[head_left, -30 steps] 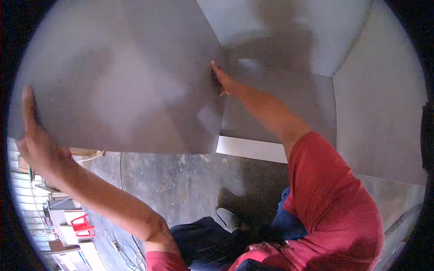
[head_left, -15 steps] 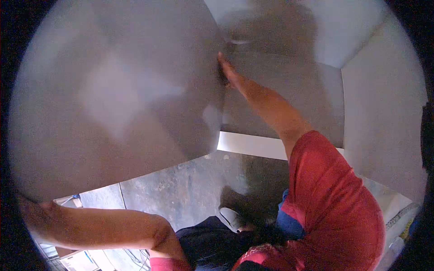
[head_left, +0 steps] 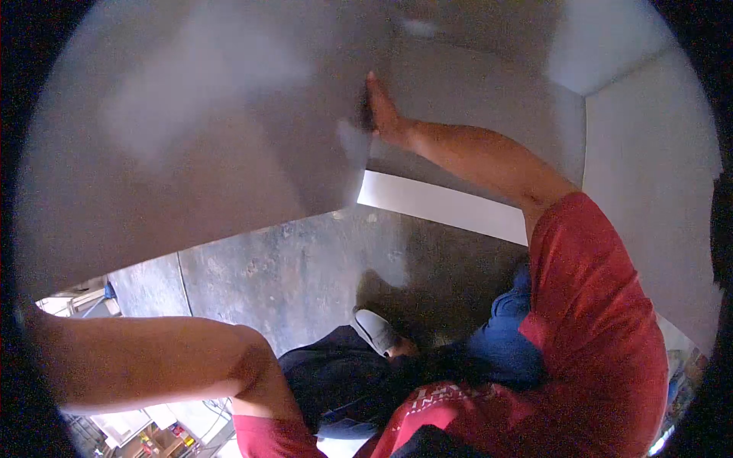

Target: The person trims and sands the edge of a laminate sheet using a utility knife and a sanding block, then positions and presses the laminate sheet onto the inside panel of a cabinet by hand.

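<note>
A large pale grey panel [head_left: 191, 145] takes up the upper left, its lower edge slanting above the floor. My right hand [head_left: 380, 111] lies against the panel's right edge, fingers stretched out rather than wrapped round it. Behind that hand is an upright grey board [head_left: 466, 99] with a white strip [head_left: 450, 206] along its bottom. A light side panel [head_left: 641, 168] meets the board at the right. My left forearm [head_left: 153, 362] reaches to the left rim of the picture beneath the large panel; the left hand is lost beyond that dark rim.
Below is a worn grey floor [head_left: 282, 267] with a thin dark seam. My shoe [head_left: 374, 330] stands on it near the middle. Several small items and cables [head_left: 164, 435] lie at the lower left, and blurred clutter shows at the lower right edge.
The panel's lower edge and the white strip sit higher in the picture, and more floor shows. My right hand stays at the panel edge; the left hand has passed out of sight.
</note>
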A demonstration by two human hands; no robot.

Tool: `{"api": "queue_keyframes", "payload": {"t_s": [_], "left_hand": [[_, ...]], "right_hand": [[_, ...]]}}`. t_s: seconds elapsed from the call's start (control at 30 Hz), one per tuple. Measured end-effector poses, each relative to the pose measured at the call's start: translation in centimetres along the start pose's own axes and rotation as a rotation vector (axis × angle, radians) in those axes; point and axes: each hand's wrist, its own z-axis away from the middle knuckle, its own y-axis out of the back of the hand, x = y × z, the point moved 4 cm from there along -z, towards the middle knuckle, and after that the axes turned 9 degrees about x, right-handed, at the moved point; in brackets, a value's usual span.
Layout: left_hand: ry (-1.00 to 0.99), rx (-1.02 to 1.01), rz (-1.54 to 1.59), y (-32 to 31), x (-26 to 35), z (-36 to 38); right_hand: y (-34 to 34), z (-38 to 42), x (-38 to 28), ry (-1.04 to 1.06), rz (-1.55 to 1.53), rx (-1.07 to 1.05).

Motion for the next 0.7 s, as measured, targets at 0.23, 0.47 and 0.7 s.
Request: {"api": "queue_keyframes", "payload": {"t_s": [0.23, 0.47, 0.7], "left_hand": [[0.006, -0.007, -0.020, 0.8, 0.1, 0.5], [0.008, -0.012, -0.030, 1.5, 0.2, 1.4], [0.006, -0.014, -0.039, 2.1, 0.2, 2.3]], "right_hand": [[-0.7, -1.6, 7.8, -0.024, -0.117, 0.227], [-1.3, 1.7, 8.5, -0.081, -0.028, 0.267], [-1.7, 2.5, 7.5, -0.147, -0.006, 0.340]]}}
